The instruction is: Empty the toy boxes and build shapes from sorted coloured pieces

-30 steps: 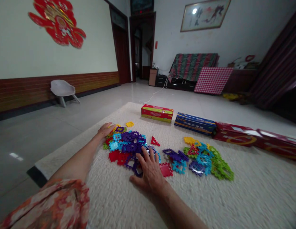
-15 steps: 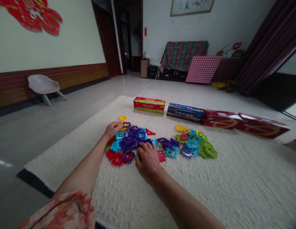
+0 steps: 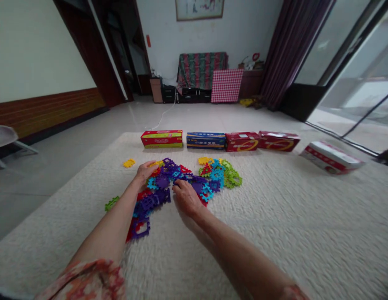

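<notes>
My left hand [image 3: 145, 173] rests at the left side of a heap of gear-edged plastic building pieces, fingers stretched against a yellow piece [image 3: 158, 163]. My right hand [image 3: 187, 196] is on the near side of the heap, its fingers curled on a dark purple piece [image 3: 178, 182]; the fingertips are partly hidden. Purple pieces [image 3: 153, 201] spread toward me between the arms, with a purple square frame [image 3: 147, 227] nearest. Red and light blue pieces lie among them. To the right are blue pieces [image 3: 216, 171] and green pieces [image 3: 233, 177].
Everything lies on a cream quilted cover [image 3: 259, 241]. Along its far side stand a red-and-green box [image 3: 162, 139], a blue box [image 3: 205, 141], two dark red boxes [image 3: 242, 141] and a white-and-red box [image 3: 331, 157]. A lone yellow piece [image 3: 129, 163] and a green piece [image 3: 112, 203] lie left.
The view has turned right, bringing the white-and-red box into sight. The heap has spread out, with purple and red pieces now nearer me between my arms. Both hands remain at the pieces.
</notes>
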Tool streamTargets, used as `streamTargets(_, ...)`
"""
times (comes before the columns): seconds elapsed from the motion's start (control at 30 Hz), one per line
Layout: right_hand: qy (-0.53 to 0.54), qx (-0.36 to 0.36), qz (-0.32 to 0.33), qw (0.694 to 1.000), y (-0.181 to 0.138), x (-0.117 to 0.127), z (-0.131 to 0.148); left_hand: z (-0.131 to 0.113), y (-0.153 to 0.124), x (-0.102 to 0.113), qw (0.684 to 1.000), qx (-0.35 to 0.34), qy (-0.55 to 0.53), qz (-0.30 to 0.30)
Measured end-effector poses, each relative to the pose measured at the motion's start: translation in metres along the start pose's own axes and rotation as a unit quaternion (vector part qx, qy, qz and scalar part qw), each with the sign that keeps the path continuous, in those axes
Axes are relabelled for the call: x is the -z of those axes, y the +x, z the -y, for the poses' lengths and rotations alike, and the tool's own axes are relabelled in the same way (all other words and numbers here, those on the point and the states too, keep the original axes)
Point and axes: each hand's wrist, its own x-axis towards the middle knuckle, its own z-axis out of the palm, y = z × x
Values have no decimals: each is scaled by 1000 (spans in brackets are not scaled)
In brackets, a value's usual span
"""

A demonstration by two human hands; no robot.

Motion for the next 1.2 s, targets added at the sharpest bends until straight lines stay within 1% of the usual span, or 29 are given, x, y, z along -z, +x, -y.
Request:
streamTargets(0.07,2,-11,-7,1000,-2,4,-9,-10,-2,-17,999,17,-40,19)
streamTargets(0.13,1,-14,-13,1000,-4,8,-18,-21,-3,-33,998,19,-56,34)
streamTargets(0.27,7,-24,-41,999,-8,17,-36,-42,-7,-64,996,11,-58,69)
streamTargets(0.37,25,-40,-71,996,-15,26,-49,-57,-15,-92,993,-6,-50,108)
streamTargets(0.47,37,-60,-94,993,-25,35,-66,-70,-26,-124,988,-28,-38,144)
streamTargets(0.57,46,-83,-119,988,-39,42,-86,-84,-41,-152,985,-58,-15,162)
streamTargets(0.63,41,-98,-139,985,-49,46,-98,-93,-52,-162,980,-106,47,162)
streamTargets(0.7,22,-114,-171,978,-60,50,-106,-100,-64,-162,972,-150,104,146)
streamTargets(0.77,10,-120,-212,970,-71,54,-108,-102,-76,-151,968,-177,132,116)
streamTargets(0.8,10,-115,-229,967,-76,55,-106,-101,-82,-143,968,-187,140,96)
streamTargets(0.87,22,-87,-246,965,-84,56,-96,-94,-94,-118,964,-203,167,43)
streamTargets(0.93,42,-50,-241,968,-90,54,-81,-82,-106,-84,960,-200,198,-19)
streamTargets(1.0,65,-12,-221,973,-94,48,-63,-66,-118,-44,954,-176,227,-85)
streamTargets(1.07,85,26,-194,977,-97,41,-44,-49,-129,-2,945,-137,250,-160)
streamTargets(1.1,92,43,-179,979,-99,36,-35,-40,-134,18,940,-114,259,-188)
streamTargets(1.17,101,74,-148,981,-101,28,-20,-22,-145,54,928,-70,281,-236)
streamTargets(1.2,101,89,-131,982,-101,24,-14,-14,-150,67,922,-41,293,-249)
